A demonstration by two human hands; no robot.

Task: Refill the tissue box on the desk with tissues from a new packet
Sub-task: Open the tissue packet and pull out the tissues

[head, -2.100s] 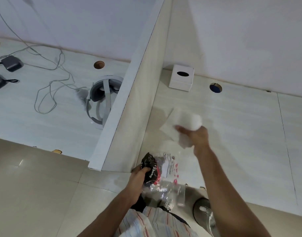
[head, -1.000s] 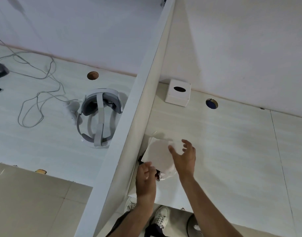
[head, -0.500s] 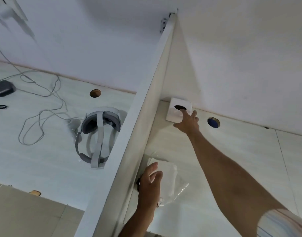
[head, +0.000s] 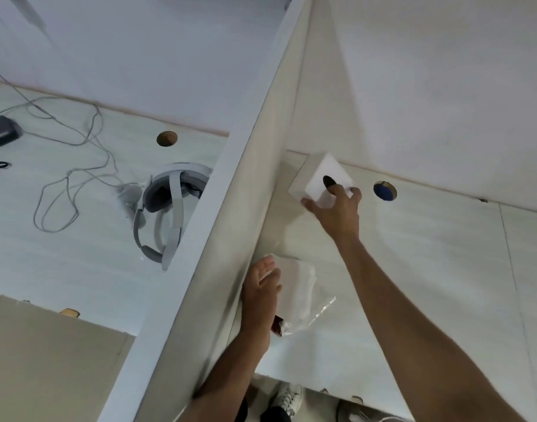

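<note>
right hand [head: 337, 213] hides tissue box [head: 314, 181] corner.

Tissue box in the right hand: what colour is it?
Plain white tissue box, seen in the head view.

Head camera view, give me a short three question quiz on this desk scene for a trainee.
1. True or false: the right hand grips the white square tissue box.
2. Which hand rests on the white tissue stack in its clear plastic packet?
3. The grey headset lies: A) left of the white divider panel; B) right of it.

Key: 1 true; 2 left hand; 3 A.
</note>
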